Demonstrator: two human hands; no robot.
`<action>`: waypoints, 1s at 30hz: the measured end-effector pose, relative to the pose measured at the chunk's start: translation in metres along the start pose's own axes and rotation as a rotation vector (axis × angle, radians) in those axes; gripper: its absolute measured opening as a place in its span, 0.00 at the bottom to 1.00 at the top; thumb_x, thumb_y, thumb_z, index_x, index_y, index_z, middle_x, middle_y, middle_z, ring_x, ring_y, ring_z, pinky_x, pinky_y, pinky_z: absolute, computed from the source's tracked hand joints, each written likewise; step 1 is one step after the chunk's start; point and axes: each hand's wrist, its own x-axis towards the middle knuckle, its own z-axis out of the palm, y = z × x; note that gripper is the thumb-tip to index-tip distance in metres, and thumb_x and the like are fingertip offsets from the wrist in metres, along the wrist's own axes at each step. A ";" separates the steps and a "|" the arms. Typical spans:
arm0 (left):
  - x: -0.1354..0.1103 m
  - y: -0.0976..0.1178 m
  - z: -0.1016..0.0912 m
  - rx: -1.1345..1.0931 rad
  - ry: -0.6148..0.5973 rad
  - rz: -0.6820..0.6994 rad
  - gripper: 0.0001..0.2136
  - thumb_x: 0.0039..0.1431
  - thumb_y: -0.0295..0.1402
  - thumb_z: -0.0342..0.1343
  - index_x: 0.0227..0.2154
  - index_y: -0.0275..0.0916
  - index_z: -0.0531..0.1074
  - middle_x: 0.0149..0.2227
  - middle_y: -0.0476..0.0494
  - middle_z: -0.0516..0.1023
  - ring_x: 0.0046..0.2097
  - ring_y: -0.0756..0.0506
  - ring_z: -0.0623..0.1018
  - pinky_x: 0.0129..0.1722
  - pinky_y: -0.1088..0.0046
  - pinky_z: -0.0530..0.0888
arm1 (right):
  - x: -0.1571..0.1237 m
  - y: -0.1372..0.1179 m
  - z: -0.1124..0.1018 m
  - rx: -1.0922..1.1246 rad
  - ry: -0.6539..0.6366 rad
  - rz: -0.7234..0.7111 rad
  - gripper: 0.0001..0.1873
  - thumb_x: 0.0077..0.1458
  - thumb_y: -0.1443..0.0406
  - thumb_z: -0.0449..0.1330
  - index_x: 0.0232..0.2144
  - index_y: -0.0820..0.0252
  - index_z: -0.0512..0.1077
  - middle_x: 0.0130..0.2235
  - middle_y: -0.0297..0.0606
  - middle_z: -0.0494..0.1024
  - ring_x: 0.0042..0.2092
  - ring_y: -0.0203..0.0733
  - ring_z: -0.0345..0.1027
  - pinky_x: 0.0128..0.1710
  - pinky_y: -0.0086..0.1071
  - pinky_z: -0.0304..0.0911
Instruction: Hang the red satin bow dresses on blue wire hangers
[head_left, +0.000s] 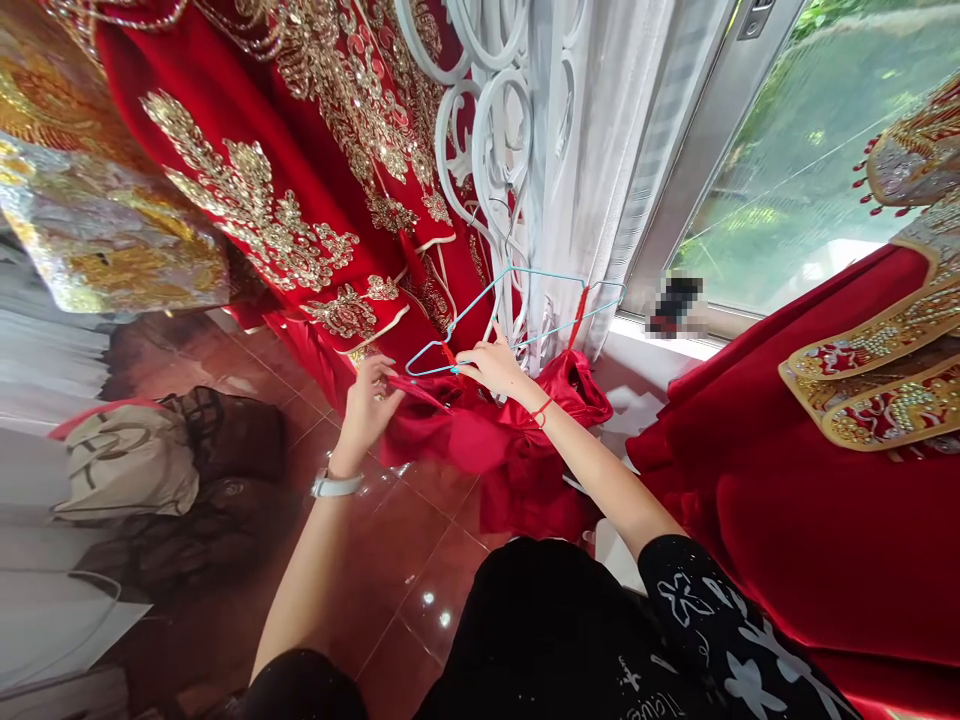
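A red satin dress [480,440] hangs by thin straps from a light-blue wire hanger [551,272], whose hook is up at the white scroll-work rack. My left hand [371,400], with a white watch on its wrist, pinches the dress's edge left of the hanger and pulls the fabric outward. Close to the hanger's left end, my right hand [491,365] has its fingers closed around the red strap by the lower bar; its thumb and fingertips partly cover the strap. A second red strap [580,318] loops over the hanger's right side.
Red gowns with gold embroidery [277,230] hang at the left. Another red garment with beaded gold trim [862,400] hangs at the right. The white metal rack [484,120] stands beside a window [810,150]. Bags [127,460] lie on the tiled floor [405,560].
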 end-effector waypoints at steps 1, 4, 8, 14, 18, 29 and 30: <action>0.003 -0.002 0.000 -0.032 0.061 -0.006 0.19 0.50 0.34 0.60 0.46 0.44 0.64 0.38 0.48 0.74 0.39 0.47 0.77 0.36 0.73 0.73 | -0.001 0.000 0.000 0.001 0.001 -0.003 0.14 0.70 0.59 0.56 0.42 0.53 0.81 0.33 0.36 0.81 0.40 0.44 0.75 0.70 0.57 0.37; 0.017 0.001 -0.001 -0.108 0.084 0.001 0.18 0.51 0.32 0.60 0.46 0.43 0.65 0.38 0.48 0.76 0.42 0.46 0.79 0.43 0.70 0.76 | -0.003 -0.002 -0.001 0.022 0.008 -0.015 0.14 0.70 0.58 0.56 0.41 0.53 0.81 0.32 0.34 0.81 0.41 0.44 0.75 0.71 0.58 0.33; 0.042 0.026 0.010 -0.175 0.003 0.008 0.16 0.52 0.29 0.57 0.45 0.42 0.68 0.39 0.46 0.77 0.43 0.46 0.81 0.45 0.69 0.78 | -0.004 -0.006 -0.002 0.050 -0.001 -0.029 0.14 0.70 0.58 0.55 0.42 0.52 0.81 0.32 0.33 0.82 0.41 0.43 0.77 0.71 0.58 0.29; 0.067 0.061 0.038 -0.204 -0.197 0.073 0.20 0.51 0.27 0.56 0.49 0.42 0.70 0.46 0.43 0.76 0.44 0.47 0.81 0.47 0.67 0.79 | -0.003 -0.008 -0.007 0.025 -0.045 0.012 0.13 0.69 0.60 0.57 0.45 0.54 0.81 0.36 0.37 0.85 0.45 0.47 0.79 0.71 0.58 0.28; 0.054 0.043 0.042 -0.237 -0.210 0.037 0.21 0.51 0.29 0.58 0.50 0.42 0.70 0.46 0.43 0.77 0.46 0.46 0.80 0.50 0.66 0.78 | -0.006 -0.003 -0.008 0.011 -0.050 0.012 0.13 0.69 0.60 0.56 0.45 0.54 0.81 0.37 0.38 0.85 0.45 0.46 0.79 0.72 0.57 0.27; 0.009 -0.002 0.050 -0.195 0.077 -0.047 0.26 0.55 0.40 0.61 0.56 0.44 0.64 0.54 0.38 0.73 0.54 0.41 0.77 0.54 0.60 0.76 | -0.033 0.023 -0.008 0.320 0.352 0.020 0.15 0.63 0.67 0.55 0.49 0.54 0.76 0.54 0.44 0.79 0.58 0.47 0.69 0.64 0.45 0.58; 0.012 0.005 0.046 -0.114 0.123 0.017 0.25 0.56 0.38 0.61 0.56 0.44 0.65 0.55 0.38 0.72 0.56 0.40 0.75 0.57 0.59 0.74 | -0.047 0.039 -0.008 0.333 0.499 0.141 0.16 0.63 0.66 0.54 0.50 0.55 0.76 0.54 0.46 0.78 0.57 0.48 0.69 0.62 0.44 0.61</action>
